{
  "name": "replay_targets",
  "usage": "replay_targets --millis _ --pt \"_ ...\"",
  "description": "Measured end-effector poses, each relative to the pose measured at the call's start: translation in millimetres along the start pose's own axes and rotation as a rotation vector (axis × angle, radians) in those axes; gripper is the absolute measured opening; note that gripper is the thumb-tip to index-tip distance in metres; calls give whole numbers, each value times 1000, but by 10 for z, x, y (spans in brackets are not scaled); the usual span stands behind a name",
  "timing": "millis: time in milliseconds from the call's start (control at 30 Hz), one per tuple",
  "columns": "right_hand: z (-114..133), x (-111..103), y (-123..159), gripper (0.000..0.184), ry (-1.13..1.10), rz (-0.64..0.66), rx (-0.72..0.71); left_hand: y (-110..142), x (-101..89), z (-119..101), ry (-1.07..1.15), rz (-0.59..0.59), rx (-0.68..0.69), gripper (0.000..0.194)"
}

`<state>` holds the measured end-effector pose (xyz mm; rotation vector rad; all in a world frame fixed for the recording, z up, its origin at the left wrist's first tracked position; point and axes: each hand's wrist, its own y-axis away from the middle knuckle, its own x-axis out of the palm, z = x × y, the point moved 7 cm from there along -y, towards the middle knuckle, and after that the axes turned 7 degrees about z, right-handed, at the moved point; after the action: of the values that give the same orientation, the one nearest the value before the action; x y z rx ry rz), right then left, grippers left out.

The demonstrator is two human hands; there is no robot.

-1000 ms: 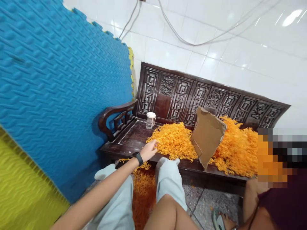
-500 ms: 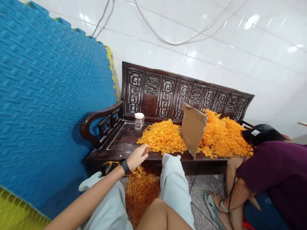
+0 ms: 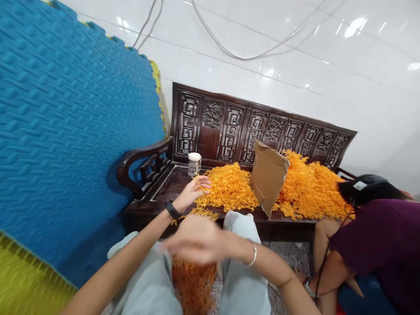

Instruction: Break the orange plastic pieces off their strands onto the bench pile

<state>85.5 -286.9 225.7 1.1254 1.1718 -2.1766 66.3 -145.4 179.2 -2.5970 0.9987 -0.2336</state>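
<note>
My left hand (image 3: 193, 192), with a black watch on the wrist, is over the bench seat at the left edge of a pile of small orange pieces (image 3: 231, 188). Its fingers are stretched and apart, and a few thin orange strands (image 3: 197, 176) show beside them. My right hand (image 3: 197, 238), with a pale bracelet on its wrist, is smeared by motion above my lap, so its fingers cannot be made out. Below it, between my legs, lies a mass of orange stringy pieces (image 3: 193, 280). More orange strands (image 3: 205, 213) lie at the bench's front edge between my hands.
A carved dark wooden bench (image 3: 210, 142) stands against the tiled wall. On it are a lidded clear jug (image 3: 194, 165), an upright cardboard sheet (image 3: 269, 175) and a larger orange pile (image 3: 308, 188). Blue foam mat (image 3: 82, 131) rises at left. A person in purple (image 3: 377, 245) bends at right.
My right hand has come into view over my lap. My left hand has opened its curled fingers and risen slightly. Orange strands now lie at the bench's front edge. The view has shifted slightly.
</note>
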Motion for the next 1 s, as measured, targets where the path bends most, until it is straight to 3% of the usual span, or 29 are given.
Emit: replay_targets --millis 67,133,167,233,300,367,400,433,500,600,767,867,1000 --pt "-395 -225 -40 28 -135 -240 128 -34 -56 -98 76 -16 2 40" --pt "-945 -503 5 21 -294 -590 333 -78 -114 -181 141 -31 5 41" --pt "-1194 -547 -26 18 -375 -627 397 -99 -146 -209 169 -41 8 43" --pt "-1583 -497 -190 20 -516 -493 465 -123 -217 -234 208 -69 20 46" --pt "-1779 -313 -370 24 -640 -239 456 -116 -292 -214 241 -105 42 49" --pt "-1826 -92 -463 27 -744 -38 418 -85 -354 -150 289 -144 58 49" --pt "-1831 -6 -472 29 -782 -4 405 -66 -380 -103 313 -171 56 47" --pt "-1840 42 -460 30 -798 -35 398 -49 -401 -54 332 -205 50 44" --pt "-1867 33 -379 33 -748 -226 386 -27 -429 31 334 -284 40 35" --pt "-1840 -37 -227 34 -543 -417 324 -49 -406 70 294 -361 71 21" --pt "-1792 -34 -199 29 -207 -268 203 -132 -270 20 228 -353 128 21" --pt "-1781 -69 -181 15 -175 -228 172 -140 -230 -36 175 -349 121 23" --pt "-1667 -129 -103 16 -160 -149 132 -116 -229 -106 -82 -341 35 25"
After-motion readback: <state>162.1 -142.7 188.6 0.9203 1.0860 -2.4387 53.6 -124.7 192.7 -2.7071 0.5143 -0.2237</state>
